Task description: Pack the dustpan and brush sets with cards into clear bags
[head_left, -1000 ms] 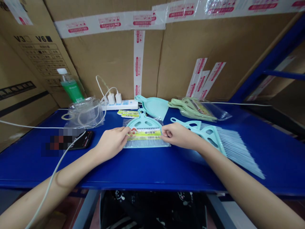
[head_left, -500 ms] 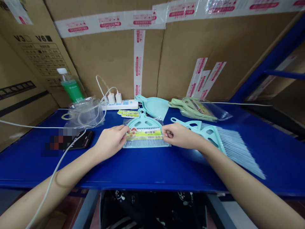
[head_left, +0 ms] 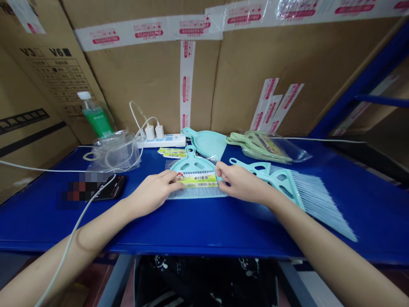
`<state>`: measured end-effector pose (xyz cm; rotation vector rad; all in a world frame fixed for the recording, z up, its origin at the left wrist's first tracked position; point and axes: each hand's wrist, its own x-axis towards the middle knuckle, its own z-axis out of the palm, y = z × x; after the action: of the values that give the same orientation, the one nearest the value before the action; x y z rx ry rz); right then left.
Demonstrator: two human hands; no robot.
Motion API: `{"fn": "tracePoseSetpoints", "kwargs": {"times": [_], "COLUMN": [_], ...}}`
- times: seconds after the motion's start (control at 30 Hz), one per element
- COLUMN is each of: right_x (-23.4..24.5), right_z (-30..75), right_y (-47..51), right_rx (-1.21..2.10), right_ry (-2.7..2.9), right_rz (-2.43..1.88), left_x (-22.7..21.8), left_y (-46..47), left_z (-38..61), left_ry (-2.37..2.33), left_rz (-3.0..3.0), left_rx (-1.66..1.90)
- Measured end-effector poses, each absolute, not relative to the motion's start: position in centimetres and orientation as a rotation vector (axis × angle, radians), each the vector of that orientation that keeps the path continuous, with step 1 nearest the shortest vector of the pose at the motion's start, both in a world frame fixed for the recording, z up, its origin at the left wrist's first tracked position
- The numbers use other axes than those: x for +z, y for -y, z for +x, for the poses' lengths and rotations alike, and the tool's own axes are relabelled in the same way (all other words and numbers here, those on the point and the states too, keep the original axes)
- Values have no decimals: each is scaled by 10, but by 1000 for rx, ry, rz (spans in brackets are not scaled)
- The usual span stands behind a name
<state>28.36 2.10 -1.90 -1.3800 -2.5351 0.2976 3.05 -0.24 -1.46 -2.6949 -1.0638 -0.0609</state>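
Observation:
A light-blue dustpan and brush set (head_left: 191, 163) lies flat in a clear bag at the middle of the table, handle pointing away. Across it is a yellow-green and white label card (head_left: 202, 178). My left hand (head_left: 156, 190) is closed on the set's left side, its thumb over the card's left end. On the right side, my right hand (head_left: 238, 182) has its fingers curled at the card's right end and the bag's edge. Beside my right forearm are loose light-blue brushes (head_left: 287, 184) with pale bristles, partly covered by that arm.
Behind the set rest a light-blue dustpan (head_left: 207, 142), a bagged green set (head_left: 265, 147) and spare label cards (head_left: 172, 152). A power strip (head_left: 174, 140), crumpled clear bag (head_left: 119, 151), green-liquid bottle (head_left: 96, 117) and phone (head_left: 110, 187) are on the left. A white cable crosses my left forearm.
My left hand has shifted slightly right, its thumb now further over the card. My right hand's fingers have loosened a little and moved up along the right edge. The set has barely moved.

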Motion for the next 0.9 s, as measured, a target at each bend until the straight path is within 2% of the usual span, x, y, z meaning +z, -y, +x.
{"fn": "tracePoseSetpoints", "kwargs": {"times": [0.13, 0.4, 0.57, 0.9], "right_x": [-21, -27, -32, -28], "right_z": [282, 278, 274, 272], "right_y": [-19, -20, -21, -18], "right_rx": [190, 95, -78, -127], "right_ry": [2596, 2780, 2848, 2875], "right_rz": [-1303, -872, -858, -907], "left_x": [-16, -17, -17, -14], "left_y": [2, 1, 2, 3], "left_z": [31, 34, 36, 38], "left_ry": [1003, 1050, 1037, 1048], "left_rz": [-2714, -2712, -2662, -2598], "left_rx": [-29, 33, 84, 140]}}
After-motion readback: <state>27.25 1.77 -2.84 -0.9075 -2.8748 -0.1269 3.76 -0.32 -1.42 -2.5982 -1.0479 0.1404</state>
